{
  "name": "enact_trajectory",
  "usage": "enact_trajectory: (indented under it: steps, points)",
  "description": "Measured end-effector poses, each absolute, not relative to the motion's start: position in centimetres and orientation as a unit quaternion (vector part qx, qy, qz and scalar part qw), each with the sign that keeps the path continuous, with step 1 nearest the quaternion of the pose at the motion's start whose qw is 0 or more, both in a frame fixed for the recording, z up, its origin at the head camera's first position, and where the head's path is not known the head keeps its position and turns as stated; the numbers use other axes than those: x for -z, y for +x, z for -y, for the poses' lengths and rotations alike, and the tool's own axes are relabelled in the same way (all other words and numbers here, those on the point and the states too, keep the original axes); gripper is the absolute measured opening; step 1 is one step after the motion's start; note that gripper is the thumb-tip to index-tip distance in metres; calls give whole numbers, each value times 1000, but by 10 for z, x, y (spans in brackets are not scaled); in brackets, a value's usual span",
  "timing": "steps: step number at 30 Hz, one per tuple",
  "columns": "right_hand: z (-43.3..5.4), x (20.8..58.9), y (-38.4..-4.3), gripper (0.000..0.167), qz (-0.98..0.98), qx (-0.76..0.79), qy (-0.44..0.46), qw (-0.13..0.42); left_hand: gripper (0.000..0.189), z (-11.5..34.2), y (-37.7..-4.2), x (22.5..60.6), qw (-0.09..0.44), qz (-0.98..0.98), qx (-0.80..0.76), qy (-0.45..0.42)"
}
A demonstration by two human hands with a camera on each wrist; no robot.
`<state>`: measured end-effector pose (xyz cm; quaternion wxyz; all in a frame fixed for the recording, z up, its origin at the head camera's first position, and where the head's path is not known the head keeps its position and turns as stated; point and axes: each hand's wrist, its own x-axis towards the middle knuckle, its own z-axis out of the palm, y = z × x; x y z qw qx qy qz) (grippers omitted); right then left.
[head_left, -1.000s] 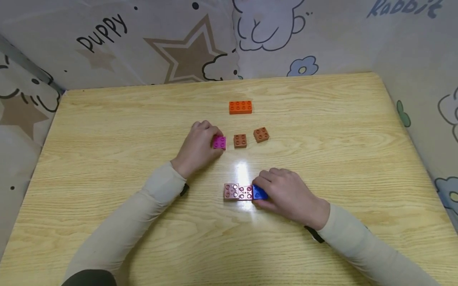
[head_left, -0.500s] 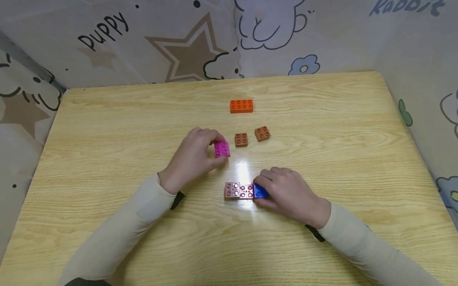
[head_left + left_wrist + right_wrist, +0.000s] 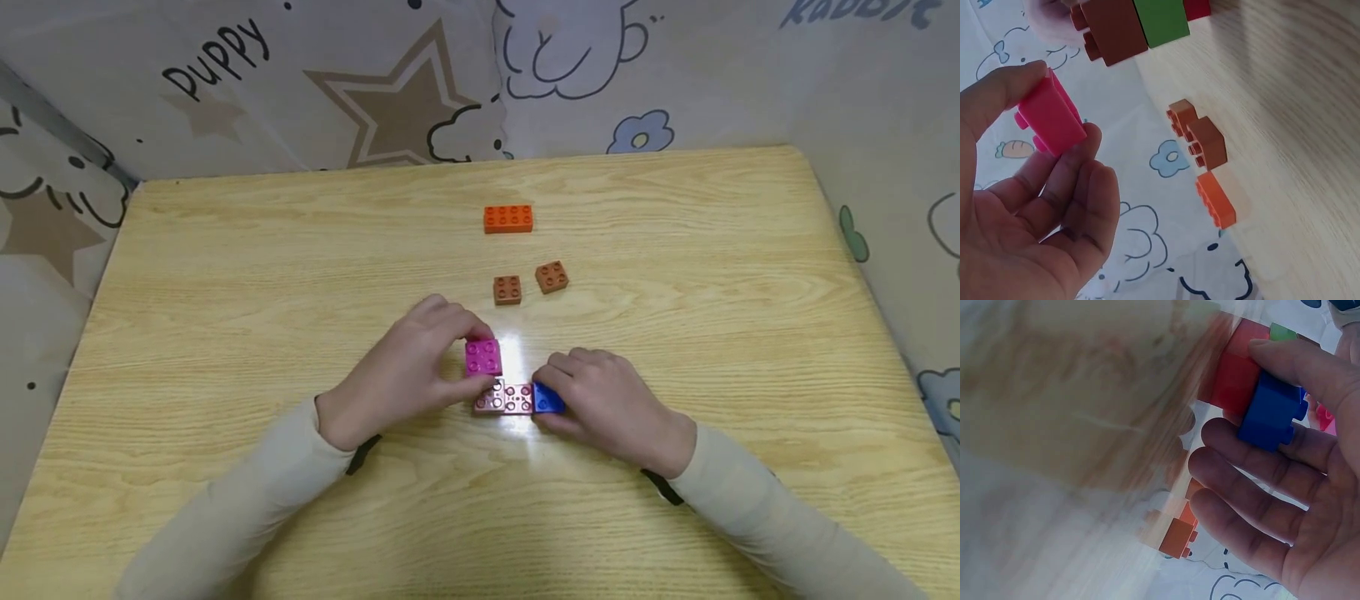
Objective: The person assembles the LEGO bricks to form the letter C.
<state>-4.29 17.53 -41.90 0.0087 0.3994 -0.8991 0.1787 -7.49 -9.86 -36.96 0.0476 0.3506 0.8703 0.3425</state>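
A pink two-by-two toy brick is pinched between the thumb and fingers of my left hand. It is held up off the table, close behind the brown top brick of a small joined build. In the left wrist view this brown brick sits on a green brick, with red beyond. My right hand grips the blue brick at the build's right end. The right wrist view shows the blue brick against red bricks, thumb on one side and fingers on the other.
Two small brown-orange bricks, one nearer the middle and one to its right, lie behind the hands. Farther back is a long orange brick. A patterned wall covering borders the wooden table.
My left hand has lifted the pink brick and carried it toward me and slightly right, up to the build. The right hand stays on the blue brick.
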Motion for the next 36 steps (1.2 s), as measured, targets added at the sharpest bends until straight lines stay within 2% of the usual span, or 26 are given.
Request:
enact_trajectory:
  steps: [27, 36]
  points:
    - [-174, 417, -42, 35, 898, -187, 398, -2, 40, 95, -53, 384, 24, -870, -307, 385]
    - [-175, 419, -43, 34, 895, -191, 403, 10, 36, 92, -52, 381, -3, -872, -283, 399]
